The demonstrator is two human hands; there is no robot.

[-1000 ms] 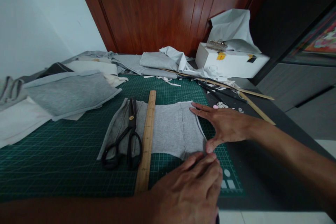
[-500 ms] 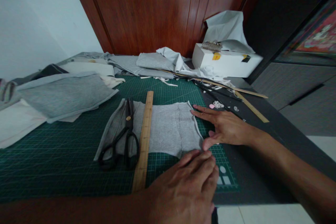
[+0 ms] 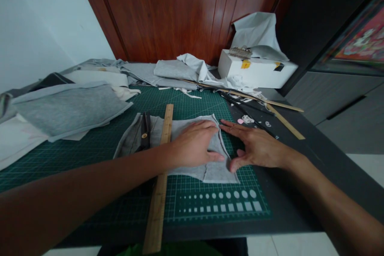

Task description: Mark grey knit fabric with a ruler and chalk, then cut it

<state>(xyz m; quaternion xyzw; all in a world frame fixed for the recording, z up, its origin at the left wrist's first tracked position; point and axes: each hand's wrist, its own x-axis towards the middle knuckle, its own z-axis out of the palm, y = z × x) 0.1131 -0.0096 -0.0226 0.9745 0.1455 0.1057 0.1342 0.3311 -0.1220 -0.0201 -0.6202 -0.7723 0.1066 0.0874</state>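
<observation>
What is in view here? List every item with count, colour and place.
grey fabric piece: one, light grey, flat on the mat's middle, under both hands
cutting mat: one, dark green with grid, covering the table
wooden ruler: one, tan, lying across the fabric's left part
scissors: one, black, on the fabric left of the ruler, partly hidden by the forearm
folded fabric stack: several pieces, grey and white, far left
white box: one, far right, by the wooden door
long wooden stick: one, tan, right of the mat
left hand: flat on the fabric
right hand: at the fabric's right edge
</observation>
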